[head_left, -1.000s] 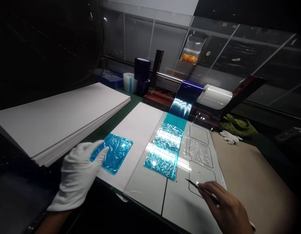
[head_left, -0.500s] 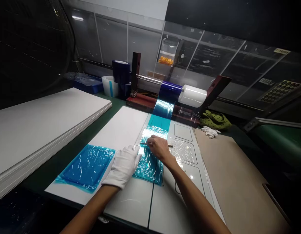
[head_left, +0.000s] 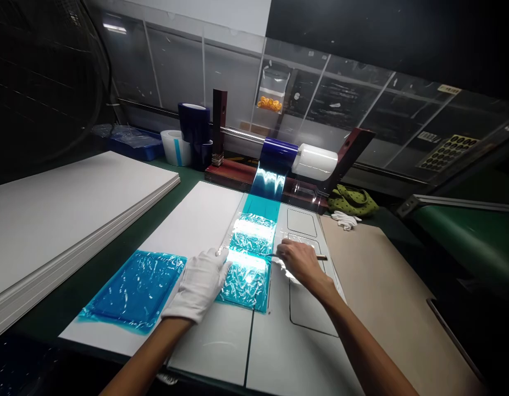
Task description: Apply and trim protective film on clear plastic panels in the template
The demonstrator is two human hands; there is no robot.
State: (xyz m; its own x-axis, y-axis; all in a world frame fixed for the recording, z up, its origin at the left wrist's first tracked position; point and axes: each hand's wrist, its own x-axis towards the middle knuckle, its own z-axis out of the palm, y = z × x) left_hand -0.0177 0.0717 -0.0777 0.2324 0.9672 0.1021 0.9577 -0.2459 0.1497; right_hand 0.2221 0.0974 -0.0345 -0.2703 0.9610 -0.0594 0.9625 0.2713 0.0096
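Against the wrinkled blue film, the fingers of the white-gloved left hand lie flat and slightly spread at its left edge, gripping nothing. The bare right hand pinches a slim craft knife, tip at the film's right edge. At twelve o'clock the film runs up to a blue roll beside a white roll. At nine o'clock a cut blue sheet lies on a white board, with a stack of white boards beyond.

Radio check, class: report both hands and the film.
Gloved left hand at blue film edge. Bare right hand holding craft knife. Separate blue film sheet lies left.
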